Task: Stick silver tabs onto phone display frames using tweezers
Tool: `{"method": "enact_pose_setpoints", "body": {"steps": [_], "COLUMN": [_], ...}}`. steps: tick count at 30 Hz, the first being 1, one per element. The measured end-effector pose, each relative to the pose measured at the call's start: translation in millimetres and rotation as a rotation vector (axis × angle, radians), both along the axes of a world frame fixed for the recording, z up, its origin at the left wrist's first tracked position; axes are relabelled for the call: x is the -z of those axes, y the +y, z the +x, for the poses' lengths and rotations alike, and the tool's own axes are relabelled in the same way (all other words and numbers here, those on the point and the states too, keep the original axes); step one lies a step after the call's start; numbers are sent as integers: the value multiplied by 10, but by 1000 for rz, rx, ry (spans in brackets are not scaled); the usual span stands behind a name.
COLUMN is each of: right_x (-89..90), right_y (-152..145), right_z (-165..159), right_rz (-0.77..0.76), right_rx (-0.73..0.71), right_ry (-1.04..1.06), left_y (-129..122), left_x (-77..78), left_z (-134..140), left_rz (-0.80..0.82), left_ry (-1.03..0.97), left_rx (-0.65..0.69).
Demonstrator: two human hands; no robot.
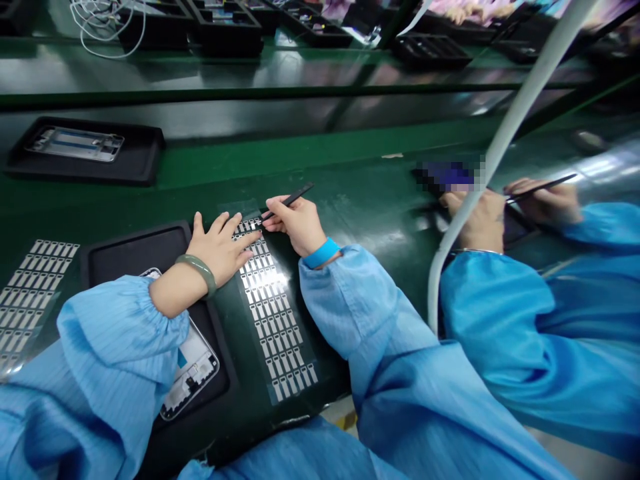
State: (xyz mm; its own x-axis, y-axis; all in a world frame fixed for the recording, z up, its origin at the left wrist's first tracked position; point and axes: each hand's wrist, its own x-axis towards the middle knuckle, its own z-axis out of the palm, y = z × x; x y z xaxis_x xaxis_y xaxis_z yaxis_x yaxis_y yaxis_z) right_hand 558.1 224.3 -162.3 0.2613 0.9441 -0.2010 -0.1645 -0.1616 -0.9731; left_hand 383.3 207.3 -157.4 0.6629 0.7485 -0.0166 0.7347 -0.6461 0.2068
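My left hand (220,247) lies spread over the upper part of a clear sheet of small silvery stickers (273,320), its fingertips on the sheet. In my right hand (300,223) is a pair of black tweezers (295,195), whose tip meets the top rows of the sheet beside my left fingers. Under my left forearm sits a black tray (135,253) with a phone frame (197,367) in it, partly hidden by the sleeve. A second sheet of such stickers (33,287) lies at the far left.
Another black tray (143,157) with a silver phone frame (75,143) stands at the back left. A pale hose (510,120) slants down on the right, in front of a co-worker's hands (483,217). More trays (225,33) and a white cable (107,27) occupy the raised shelf behind.
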Motion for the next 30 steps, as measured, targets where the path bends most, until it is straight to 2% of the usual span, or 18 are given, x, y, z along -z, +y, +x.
{"method": "enact_pose_setpoints", "body": {"steps": [5,9,15,18,20,24,30], "right_x": [-133,-289,-438,-483,-501,-520,-545], "right_y": [-105,-273,-562,-701,-781,-886,-897], "right_z": [-43,-198,-513,-628,-681,-742,-798], "right_rz": [84,246,356,428,489,647,624], "right_rx": [-38,-100,-217,-258,-248,-198,-252], "right_ry": [122,253,250,171,46,-254,-321], "left_y": [16,-52,-375,-529,-606,-723,-825], "left_x": [-49,-250,-490,-535,-559,-618,-635], "left_z": [-23,-101,-341,-480,-553,-634,-720], "left_rz": [-65,-157,-308,-406,-464,-449,-399], "left_ry": [-193,-456,-765,-875,-931,-937,-859], "left_rx": [-31,-97,-252,-324,-375,-462,-522]}}
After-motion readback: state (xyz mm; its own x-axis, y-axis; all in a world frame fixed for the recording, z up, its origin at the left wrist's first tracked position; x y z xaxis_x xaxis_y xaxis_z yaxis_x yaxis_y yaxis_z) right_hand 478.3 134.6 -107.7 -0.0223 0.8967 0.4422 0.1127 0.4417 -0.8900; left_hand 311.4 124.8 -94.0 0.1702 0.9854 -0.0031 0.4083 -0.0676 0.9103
